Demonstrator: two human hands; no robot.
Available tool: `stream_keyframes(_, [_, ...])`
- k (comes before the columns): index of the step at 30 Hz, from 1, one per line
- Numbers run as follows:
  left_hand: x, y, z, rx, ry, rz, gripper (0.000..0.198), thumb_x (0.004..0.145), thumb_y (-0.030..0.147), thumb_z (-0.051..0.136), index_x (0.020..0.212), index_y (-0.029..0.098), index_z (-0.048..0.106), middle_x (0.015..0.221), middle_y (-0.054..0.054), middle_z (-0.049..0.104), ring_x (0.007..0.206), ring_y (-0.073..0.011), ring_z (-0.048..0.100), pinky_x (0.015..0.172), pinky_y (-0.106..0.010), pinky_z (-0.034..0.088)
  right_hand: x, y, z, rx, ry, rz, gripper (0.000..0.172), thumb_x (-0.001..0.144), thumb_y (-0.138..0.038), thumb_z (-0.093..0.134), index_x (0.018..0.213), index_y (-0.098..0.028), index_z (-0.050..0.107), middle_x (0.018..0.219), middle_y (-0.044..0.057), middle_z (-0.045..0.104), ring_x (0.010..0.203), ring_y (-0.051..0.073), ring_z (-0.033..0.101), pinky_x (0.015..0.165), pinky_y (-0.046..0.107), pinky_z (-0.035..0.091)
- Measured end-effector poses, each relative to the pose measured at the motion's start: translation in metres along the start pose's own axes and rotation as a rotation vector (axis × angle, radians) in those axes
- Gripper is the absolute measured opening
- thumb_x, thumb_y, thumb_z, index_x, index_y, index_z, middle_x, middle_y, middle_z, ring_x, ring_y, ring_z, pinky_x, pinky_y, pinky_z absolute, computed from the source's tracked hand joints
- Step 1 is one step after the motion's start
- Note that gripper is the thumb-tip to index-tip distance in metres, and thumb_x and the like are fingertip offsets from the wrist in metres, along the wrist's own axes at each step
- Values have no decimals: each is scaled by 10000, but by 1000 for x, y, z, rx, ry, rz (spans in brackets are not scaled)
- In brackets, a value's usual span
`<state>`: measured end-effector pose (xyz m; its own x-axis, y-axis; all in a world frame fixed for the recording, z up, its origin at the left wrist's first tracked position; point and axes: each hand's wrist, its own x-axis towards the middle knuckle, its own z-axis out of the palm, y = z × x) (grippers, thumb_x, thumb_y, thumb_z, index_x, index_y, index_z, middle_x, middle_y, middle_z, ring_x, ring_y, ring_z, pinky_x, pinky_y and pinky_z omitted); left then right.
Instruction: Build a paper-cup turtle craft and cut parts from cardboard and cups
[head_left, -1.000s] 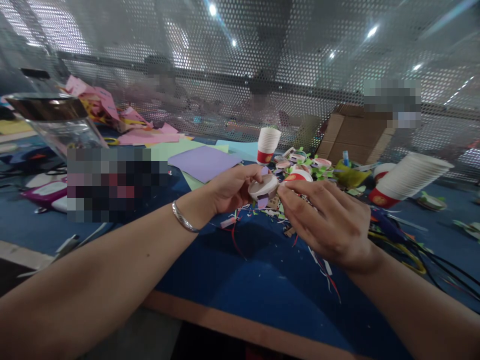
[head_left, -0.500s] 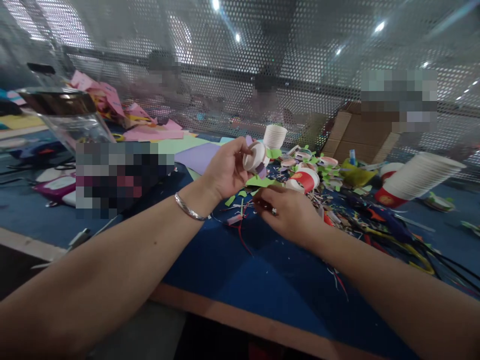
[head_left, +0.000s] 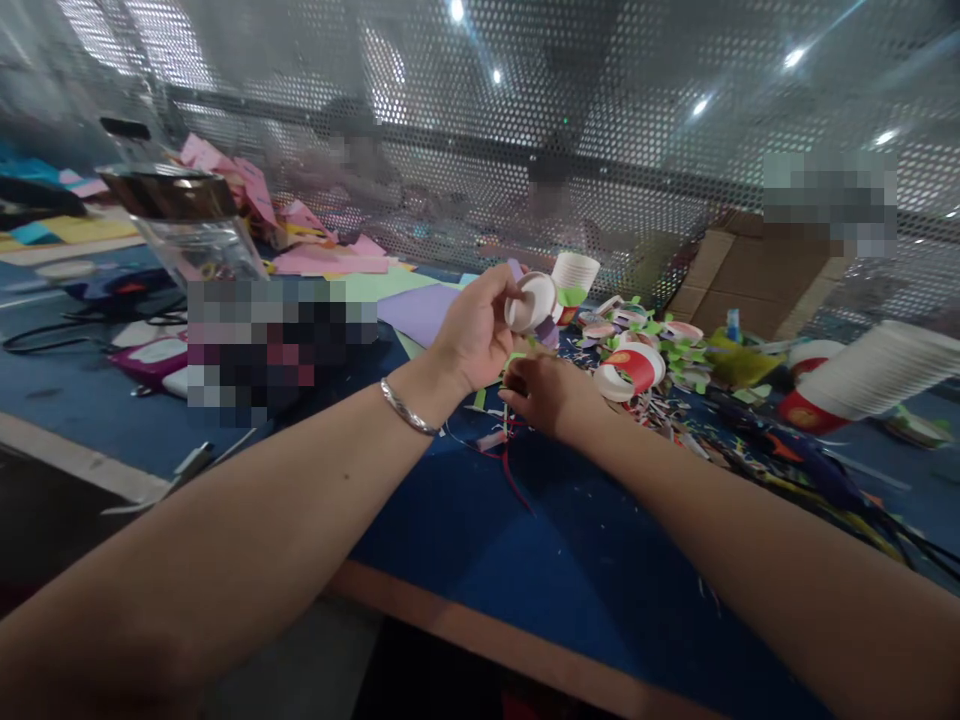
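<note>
The blue worktop (head_left: 450, 520) is backed by brown cardboard (head_left: 750, 275). A tilted stack of paper cups (head_left: 874, 375) is seen at the right, and a purple sheet (head_left: 420, 308) is partly hidden by the left hand (head_left: 476, 325). The right hand (head_left: 555, 390) is held lower, fingers curled; whether anything is gripped cannot be told. Beside it, a red-and-white cup ring (head_left: 637, 368) is seen. Above the worktop, a round white cup piece (head_left: 531, 303) is grasped by the left hand, with purple tabs (head_left: 545, 330) at its edge. Small scraps (head_left: 679, 425) are scattered rightward.
</note>
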<state>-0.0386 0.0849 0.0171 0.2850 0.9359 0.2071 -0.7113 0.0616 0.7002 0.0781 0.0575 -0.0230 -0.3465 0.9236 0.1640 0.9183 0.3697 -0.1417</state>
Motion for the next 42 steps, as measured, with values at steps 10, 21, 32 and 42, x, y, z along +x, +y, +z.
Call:
stream_keyframes(10, [-4, 3, 0, 153, -100, -129, 136, 645, 142, 528, 776, 168, 555, 585, 36, 558, 465, -97, 534, 457, -213, 448, -40, 20, -26, 248, 57, 23, 180, 940, -258, 545, 916, -177, 704, 816, 50, 724, 702, 158, 631, 642, 305, 452])
stream_keyframes(21, [-18, -14, 1, 401, -427, -322, 313, 604, 94, 592, 908, 167, 571, 749, 16, 554, 585, -90, 529, 522, -206, 425, -119, 52, -69, 971, 43, 164, 202, 833, -404, 752, 892, -211, 736, 675, -14, 659, 564, 94, 604, 516, 211, 484])
stream_keyframes(32, [-25, -20, 7, 475, -546, -441, 474, 638, 105, 669, 1082, 192, 527, 817, 6, 652, 588, -104, 600, 513, -204, 420, -119, 49, -68, 1085, -18, 162, 223, 776, -349, 815, 882, -193, 696, 749, -3, 698, 604, 99, 636, 536, 205, 514])
stream_keyframes(42, [-27, -21, 8, 536, -579, -454, 515, 663, 99, 642, 1155, 187, 520, 812, -4, 649, 548, -87, 566, 457, -186, 361, -117, 48, -65, 1061, -78, 143, 166, 787, -294, 797, 857, -199, 680, 699, -27, 680, 605, 99, 623, 549, 210, 493])
